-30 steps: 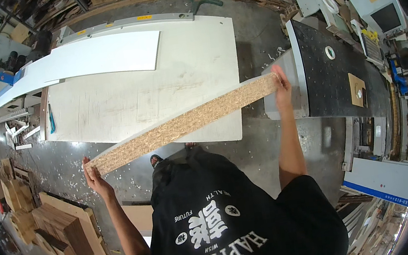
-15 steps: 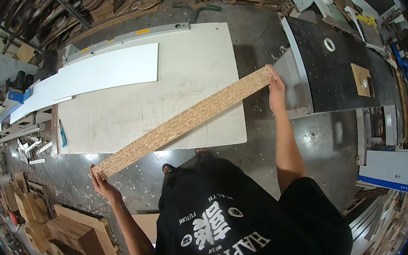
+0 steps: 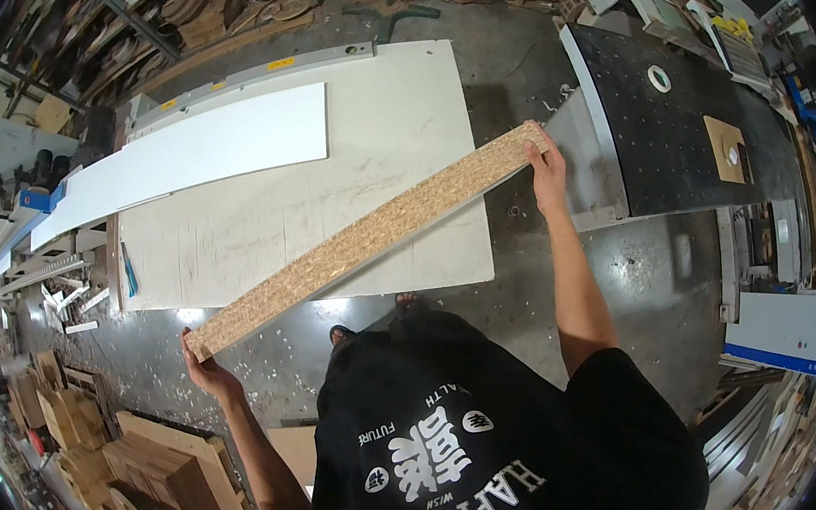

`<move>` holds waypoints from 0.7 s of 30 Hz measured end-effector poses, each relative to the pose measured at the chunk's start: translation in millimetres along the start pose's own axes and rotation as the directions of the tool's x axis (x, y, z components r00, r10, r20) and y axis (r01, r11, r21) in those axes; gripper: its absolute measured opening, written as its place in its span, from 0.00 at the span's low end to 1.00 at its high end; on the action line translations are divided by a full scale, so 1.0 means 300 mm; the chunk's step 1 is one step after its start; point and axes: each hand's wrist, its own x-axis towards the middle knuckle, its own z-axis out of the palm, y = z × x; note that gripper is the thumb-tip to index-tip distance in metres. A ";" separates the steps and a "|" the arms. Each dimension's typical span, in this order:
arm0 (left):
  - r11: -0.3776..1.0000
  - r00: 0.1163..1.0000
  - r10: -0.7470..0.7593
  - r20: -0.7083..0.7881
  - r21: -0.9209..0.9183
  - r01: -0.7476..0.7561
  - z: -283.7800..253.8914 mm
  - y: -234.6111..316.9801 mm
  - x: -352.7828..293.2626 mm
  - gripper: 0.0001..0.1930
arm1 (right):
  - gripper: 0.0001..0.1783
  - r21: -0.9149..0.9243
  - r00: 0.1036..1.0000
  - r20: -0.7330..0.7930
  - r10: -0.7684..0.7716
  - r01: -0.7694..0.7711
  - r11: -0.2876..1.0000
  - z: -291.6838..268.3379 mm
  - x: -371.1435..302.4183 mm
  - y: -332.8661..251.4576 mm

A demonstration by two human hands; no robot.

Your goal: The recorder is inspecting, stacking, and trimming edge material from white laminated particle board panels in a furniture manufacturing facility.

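Observation:
A long, narrow chipboard strip (image 3: 366, 242) with a speckled tan face slants across the view, its right end farther away than its left. My left hand (image 3: 209, 366) grips its lower left end. At the upper right end, my right hand (image 3: 546, 171) closes round it, the thumb on the tan face. Beneath and beyond the strip is a pale worktable top (image 3: 391, 106). Long white boards (image 3: 224, 143) lie on the table's far left part, reaching past its left edge. How the fingers sit under the strip is mostly hidden.
A long metal spirit level (image 3: 305, 60) runs along the table's far edge. A teal cutter-like tool (image 3: 129, 272) lies near its left edge. To the right stands a black perforated machine table (image 3: 675, 124). Wooden boards and boxes (image 3: 166, 474) stack at lower left; white scraps litter the floor.
The strip's right end has shifted slightly left and away with my right hand. A thin pale edge now shows along its near side. Both hands keep their hold.

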 end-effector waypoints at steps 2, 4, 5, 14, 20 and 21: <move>1.000 1.000 -0.009 0.006 0.003 0.009 -0.009 -0.001 0.006 0.30 | 0.35 -0.004 1.000 0.000 -0.006 0.006 1.000 0.005 0.000 -0.003; 1.000 1.000 -0.019 0.015 0.006 0.019 -0.016 0.001 0.004 0.30 | 0.35 0.015 1.000 -0.001 0.001 -0.001 1.000 0.001 -0.003 0.002; 1.000 0.999 -0.003 0.041 0.025 0.002 -0.021 0.004 0.002 0.30 | 0.35 0.015 1.000 0.001 0.004 -0.004 1.000 0.002 -0.006 0.005; 0.989 0.998 0.056 0.041 0.137 -0.061 -0.026 -0.007 0.001 0.29 | 0.32 0.025 1.000 -0.009 0.001 0.000 1.000 0.021 0.009 0.016; 0.965 0.995 0.067 0.076 0.247 -0.084 -0.013 -0.003 -0.002 0.26 | 0.28 0.065 0.998 -0.041 0.039 -0.036 0.997 0.020 0.023 0.028; 0.965 0.995 0.063 0.078 0.248 -0.081 -0.010 0.002 -0.003 0.26 | 0.28 0.062 0.998 -0.042 0.042 -0.039 0.997 0.018 0.023 0.030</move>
